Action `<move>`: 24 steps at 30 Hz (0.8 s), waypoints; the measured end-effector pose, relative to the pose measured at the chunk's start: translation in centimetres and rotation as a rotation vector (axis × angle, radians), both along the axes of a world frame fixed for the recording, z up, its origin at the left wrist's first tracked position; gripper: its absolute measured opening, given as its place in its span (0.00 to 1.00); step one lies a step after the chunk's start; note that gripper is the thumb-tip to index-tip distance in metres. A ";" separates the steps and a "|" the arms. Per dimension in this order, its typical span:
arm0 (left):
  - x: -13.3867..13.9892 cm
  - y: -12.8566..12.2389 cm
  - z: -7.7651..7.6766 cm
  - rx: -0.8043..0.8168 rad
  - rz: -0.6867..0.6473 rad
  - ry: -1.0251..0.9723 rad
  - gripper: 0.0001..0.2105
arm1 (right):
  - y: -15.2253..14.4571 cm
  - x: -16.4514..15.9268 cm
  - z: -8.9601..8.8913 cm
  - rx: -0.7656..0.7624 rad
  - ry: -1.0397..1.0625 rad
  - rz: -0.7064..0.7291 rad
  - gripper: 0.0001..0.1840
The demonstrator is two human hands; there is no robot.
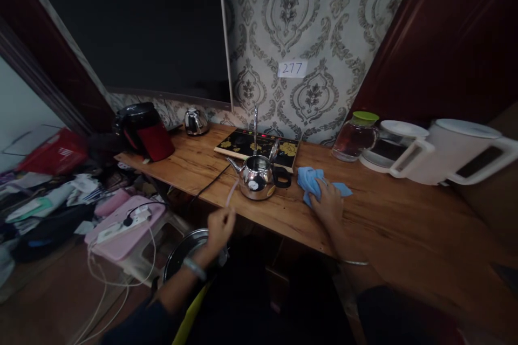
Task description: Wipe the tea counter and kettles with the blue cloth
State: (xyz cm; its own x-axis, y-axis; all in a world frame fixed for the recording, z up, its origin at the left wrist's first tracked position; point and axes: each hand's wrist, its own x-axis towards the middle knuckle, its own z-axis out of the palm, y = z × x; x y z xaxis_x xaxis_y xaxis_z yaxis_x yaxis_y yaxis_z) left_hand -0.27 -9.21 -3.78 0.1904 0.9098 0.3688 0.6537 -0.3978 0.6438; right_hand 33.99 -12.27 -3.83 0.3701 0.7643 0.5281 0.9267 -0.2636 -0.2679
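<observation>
My right hand [327, 205] is closed on a crumpled light blue cloth [309, 179], pressed to the wooden tabletop. Near the table's front edge, the fingers of my left hand [220, 229] are curled round the lower end of a thin, pale, translucent tube [232, 193]. That tube reaches up beside a shiny steel kettle [257, 178], which stands upright between my hands with its lid raised and its black handle towards the cloth. Behind the kettle lies a black panel with gold flowers [230, 143], from which a slim metal spout [256, 124] rises.
A red and black appliance [156, 132] and a small steel kettle [196, 121] stand at the left. To the right are a green-lidded glass jug [352, 140] and white pitchers [457, 148]. Below my left arm is a round bin [176, 259]; a power strip [121, 226] lies on a pink stool.
</observation>
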 end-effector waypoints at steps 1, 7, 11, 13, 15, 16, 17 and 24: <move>0.1 -1.6 -1.1 -0.098 -0.130 0.124 0.22 | 0.0 0.0 0.0 -0.005 0.002 -0.002 0.24; 2.0 -6.2 -7.6 -0.578 -0.504 0.738 0.36 | 0.0 -0.2 0.2 -0.026 0.011 -0.013 0.24; 4.0 -4.6 -9.8 -0.681 -0.371 0.832 0.44 | 0.2 -0.2 0.2 -0.009 0.013 -0.011 0.24; 4.8 -3.7 -10.1 -0.704 -0.348 0.834 0.44 | 0.3 -0.2 0.2 -0.004 0.010 -0.006 0.24; 5.0 -3.0 -10.2 -0.699 -0.387 0.833 0.41 | 0.3 -0.1 0.1 -0.010 0.010 -0.007 0.24; 4.9 -2.9 -10.2 -0.683 -0.432 0.828 0.40 | 0.4 -0.1 0.1 -0.017 0.011 -0.008 0.24; 4.7 -3.0 -10.2 -0.658 -0.492 0.821 0.38 | 0.4 -0.1 0.1 -0.022 0.012 -0.007 0.24; 4.7 -7.4 -9.2 -0.923 -1.013 0.327 0.29 | 0.3 -0.2 0.1 -0.024 0.011 -0.005 0.24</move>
